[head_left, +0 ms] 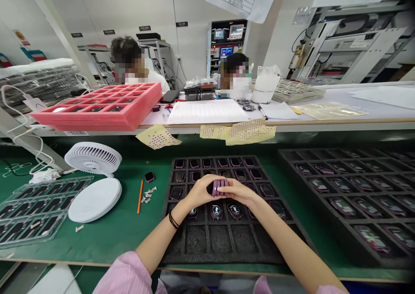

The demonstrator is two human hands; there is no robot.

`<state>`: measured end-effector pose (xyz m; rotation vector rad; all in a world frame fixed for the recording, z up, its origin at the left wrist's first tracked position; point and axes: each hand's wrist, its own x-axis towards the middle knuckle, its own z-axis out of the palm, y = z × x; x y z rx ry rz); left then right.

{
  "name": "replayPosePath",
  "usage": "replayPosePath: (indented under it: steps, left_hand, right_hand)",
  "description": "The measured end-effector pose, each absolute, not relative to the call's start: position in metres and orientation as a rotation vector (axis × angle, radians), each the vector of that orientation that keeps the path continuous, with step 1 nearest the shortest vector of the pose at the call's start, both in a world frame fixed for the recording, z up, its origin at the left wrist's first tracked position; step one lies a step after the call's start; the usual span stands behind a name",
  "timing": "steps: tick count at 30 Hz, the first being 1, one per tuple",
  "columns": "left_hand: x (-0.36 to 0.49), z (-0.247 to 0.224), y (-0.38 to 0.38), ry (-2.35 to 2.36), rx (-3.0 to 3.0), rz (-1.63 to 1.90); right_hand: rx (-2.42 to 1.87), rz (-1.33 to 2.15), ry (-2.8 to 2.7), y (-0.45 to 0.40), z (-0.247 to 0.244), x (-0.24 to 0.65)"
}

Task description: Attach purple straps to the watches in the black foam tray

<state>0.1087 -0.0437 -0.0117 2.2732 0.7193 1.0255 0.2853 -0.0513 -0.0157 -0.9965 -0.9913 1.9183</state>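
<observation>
Between both hands is a short row of purple smartwatch cases, pressed face to face above the middle of a dark foam tray. My left hand is closed round the left end of the row. My right hand grips its right side with thumb and fingers. Below the hands, several smartwatches lie in the tray's compartments, and one watch with a lit face sits just under the held row. The hands hide some of the compartments.
A second foam tray of watches stands at right. To the left are a white fan, an orange stick, a lone watch and a clear tray. A shelf bearing a pink foam tray crosses behind; two people sit beyond.
</observation>
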Motion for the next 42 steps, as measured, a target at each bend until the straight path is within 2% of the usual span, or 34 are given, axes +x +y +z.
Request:
replayPosePath:
  steps: [17, 20, 23, 29, 42]
  left_hand:
    - [0.098, -0.008, -0.041, 0.725, 2.295, 0.996]
    - [0.095, -0.007, -0.037, 0.887, 2.054, 1.127]
    - [0.097, -0.007, -0.034, 1.021, 1.568, 1.222]
    - [0.105, -0.004, -0.034, 0.804, 0.856, 1.117]
    - [0.101, -0.007, -0.032, 0.615, 0.843, 1.150]
  right_hand:
    - [-0.973, 1.702, -0.940, -0.059, -0.016, 0.276]
    - [-0.966, 1.651, -0.879, -0.056, -0.015, 0.281]
    - [-0.963, 1.624, -0.840, -0.054, -0.015, 0.285]
    - [-0.967, 1.645, -0.884, -0.055, -0.022, 0.280]
    - [-1.030, 1.471, -1.065, -0.060, -0.033, 0.264]
